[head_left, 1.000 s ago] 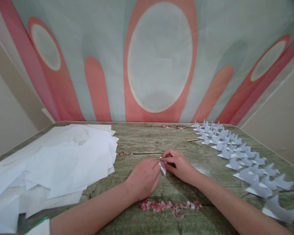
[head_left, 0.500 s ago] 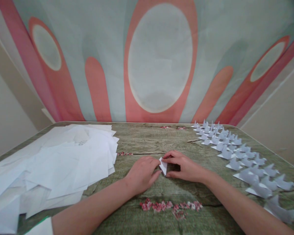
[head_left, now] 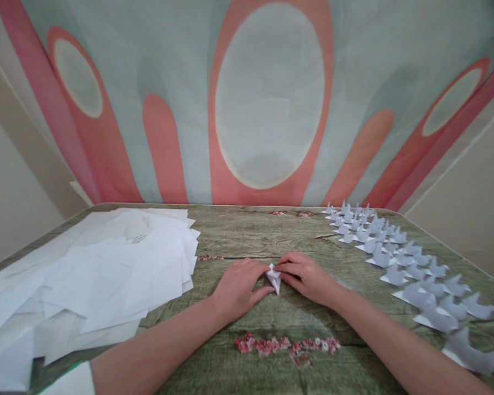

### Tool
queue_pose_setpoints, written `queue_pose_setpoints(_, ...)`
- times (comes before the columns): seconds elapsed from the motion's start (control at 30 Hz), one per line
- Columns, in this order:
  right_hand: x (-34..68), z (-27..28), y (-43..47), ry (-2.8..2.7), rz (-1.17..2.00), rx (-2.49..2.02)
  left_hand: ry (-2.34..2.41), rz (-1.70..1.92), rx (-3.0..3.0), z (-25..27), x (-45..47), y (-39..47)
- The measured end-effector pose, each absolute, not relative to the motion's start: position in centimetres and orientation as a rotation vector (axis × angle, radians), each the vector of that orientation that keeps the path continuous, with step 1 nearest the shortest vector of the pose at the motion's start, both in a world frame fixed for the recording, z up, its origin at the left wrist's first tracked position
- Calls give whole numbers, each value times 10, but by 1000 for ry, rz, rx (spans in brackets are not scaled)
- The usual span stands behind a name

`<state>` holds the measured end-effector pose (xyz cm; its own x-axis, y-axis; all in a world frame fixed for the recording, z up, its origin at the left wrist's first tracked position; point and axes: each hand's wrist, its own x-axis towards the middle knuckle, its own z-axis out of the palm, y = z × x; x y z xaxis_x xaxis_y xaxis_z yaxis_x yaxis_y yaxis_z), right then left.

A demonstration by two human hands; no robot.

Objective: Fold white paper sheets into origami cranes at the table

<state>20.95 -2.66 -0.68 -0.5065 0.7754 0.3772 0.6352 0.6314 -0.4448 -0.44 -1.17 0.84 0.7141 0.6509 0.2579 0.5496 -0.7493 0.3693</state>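
Observation:
A small folded piece of white paper (head_left: 274,282) is held between my two hands at the middle of the table. It has a narrow kite shape, with its point toward me and fold lines near its top. My left hand (head_left: 241,288) pinches its left edge between thumb and fingers. From the other side, my right hand (head_left: 308,276) grips its upper right edge with the fingertips. The fingertips hide parts of both edges.
A broad heap of white paper sheets (head_left: 119,274) covers the left side. Rows of folded paper birds (head_left: 415,296) stand along the right. The wood-patterned table (head_left: 239,230) carries printed pink flowers (head_left: 271,345). A patterned backdrop (head_left: 271,99) rises behind the table's far edge.
The folded paper now shows more creases and a small flap at its top. My right fingers have shifted up along its edge, the thumb leaving the lower tip.

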Motion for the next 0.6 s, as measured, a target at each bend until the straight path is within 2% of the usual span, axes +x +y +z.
queue_pose_setpoints(0.3,206,-10,-25,-2131,491,-1201,972,649,2619,11,-3,-16)
queue_pose_setpoints(0.6,202,-13,-21,-2029,577,-1245,841,520,2838,12,-1,-21)
